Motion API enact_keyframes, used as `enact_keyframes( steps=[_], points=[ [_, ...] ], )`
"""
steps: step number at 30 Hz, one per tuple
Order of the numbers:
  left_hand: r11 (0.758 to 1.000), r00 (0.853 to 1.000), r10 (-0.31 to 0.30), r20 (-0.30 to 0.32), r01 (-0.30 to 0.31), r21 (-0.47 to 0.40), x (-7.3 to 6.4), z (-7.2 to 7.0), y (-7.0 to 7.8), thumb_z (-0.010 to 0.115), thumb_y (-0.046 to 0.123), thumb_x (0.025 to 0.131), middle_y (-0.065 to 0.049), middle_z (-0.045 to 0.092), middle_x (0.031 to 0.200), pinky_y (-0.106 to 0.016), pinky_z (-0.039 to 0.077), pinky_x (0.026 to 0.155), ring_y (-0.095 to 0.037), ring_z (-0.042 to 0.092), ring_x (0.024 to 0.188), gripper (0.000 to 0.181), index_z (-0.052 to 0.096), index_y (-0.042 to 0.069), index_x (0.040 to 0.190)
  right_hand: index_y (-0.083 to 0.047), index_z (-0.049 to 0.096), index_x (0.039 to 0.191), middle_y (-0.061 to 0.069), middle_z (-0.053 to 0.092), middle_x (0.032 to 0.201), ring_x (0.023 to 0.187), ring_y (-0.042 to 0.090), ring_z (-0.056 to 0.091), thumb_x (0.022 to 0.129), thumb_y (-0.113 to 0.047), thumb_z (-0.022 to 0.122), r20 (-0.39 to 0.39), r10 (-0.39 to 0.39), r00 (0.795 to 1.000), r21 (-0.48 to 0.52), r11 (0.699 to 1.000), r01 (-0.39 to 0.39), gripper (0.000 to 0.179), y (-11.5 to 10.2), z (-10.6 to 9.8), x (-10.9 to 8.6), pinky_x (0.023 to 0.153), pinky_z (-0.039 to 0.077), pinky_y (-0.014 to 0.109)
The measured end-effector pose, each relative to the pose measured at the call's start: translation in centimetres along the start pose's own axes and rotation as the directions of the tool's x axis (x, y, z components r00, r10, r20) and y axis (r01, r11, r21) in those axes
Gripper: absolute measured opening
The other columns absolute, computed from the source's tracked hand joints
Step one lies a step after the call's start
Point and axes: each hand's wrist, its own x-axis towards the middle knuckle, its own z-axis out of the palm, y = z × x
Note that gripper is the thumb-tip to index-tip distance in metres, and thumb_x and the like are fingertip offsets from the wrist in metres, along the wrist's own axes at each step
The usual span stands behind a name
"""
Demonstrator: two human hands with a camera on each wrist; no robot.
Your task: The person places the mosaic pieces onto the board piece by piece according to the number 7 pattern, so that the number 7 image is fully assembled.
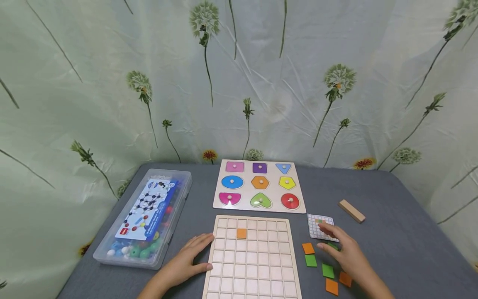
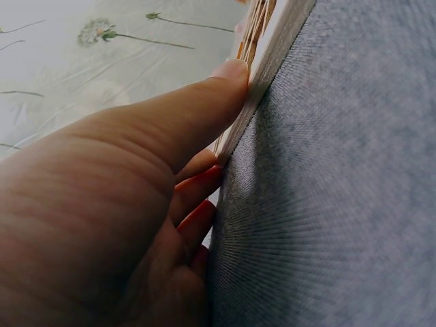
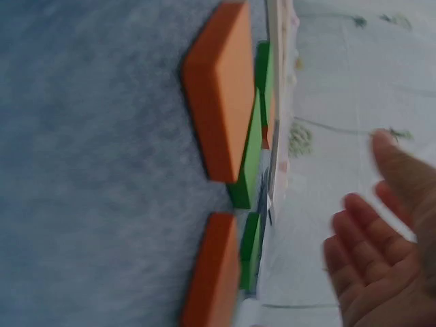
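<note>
A wooden grid board (image 1: 251, 272) lies in front, with one orange square tile (image 1: 241, 233) in a cell of its second row. My left hand (image 1: 188, 259) rests at the board's left edge; in the left wrist view the thumb (image 2: 228, 75) touches the rim. Above loose tiles on the right hovers my right hand (image 1: 347, 251), fingers relaxed and nothing held. Those tiles are orange (image 1: 331, 286) and green (image 1: 310, 261); one green tile is partly hidden under the hand. Just beyond, the fingers overlap a small printed grid card (image 1: 314, 232).
Behind the board lies a shape puzzle (image 1: 246, 209) with knobbed pieces. A clear plastic case (image 1: 178, 216) of coloured balls stands at the left. A small wooden block (image 1: 352, 211) is at the right, on the grey cloth-covered table (image 1: 403, 232). A floral curtain hangs behind.
</note>
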Motion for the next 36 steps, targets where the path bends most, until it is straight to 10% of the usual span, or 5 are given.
enact_keyframes(
  steps=[26, 36],
  points=[
    [1.0, 1.0, -0.015, 0.002, 0.015, -0.013, -0.1, -0.1, 0.1, 0.059, 0.048, 0.08, -0.013, 0.034, 0.14, -0.062, 0.019, 0.096, -0.04, 0.024, 0.127, 0.074, 0.036, 0.009, 0.139, -0.002, 0.061, 0.092, 0.003, 0.051, 0.085, 0.073, 0.015, 0.049, 0.07, -0.016, 0.076, 0.185, 0.218, 0.958, -0.213, 0.961, -0.178, 0.03, 2.8, -0.4, -0.8, 0.062, 0.045, 0.033],
    [1.0, 1.0, -0.013, 0.002, 0.013, -0.01, 0.0, 0.0, 0.1, 0.059, 0.049, 0.08, -0.011, 0.033, 0.14, -0.062, 0.02, 0.096, -0.038, 0.024, 0.127, 0.074, 0.035, 0.011, 0.139, -0.004, 0.06, 0.101, 0.004, 0.056, 0.093, 0.083, 0.017, 0.054, 0.074, -0.016, 0.073, 0.145, 0.144, 0.979, -0.157, 0.98, -0.121, 0.032, 1.1, -0.6, 0.2, 0.071, 0.049, 0.036]
  ],
)
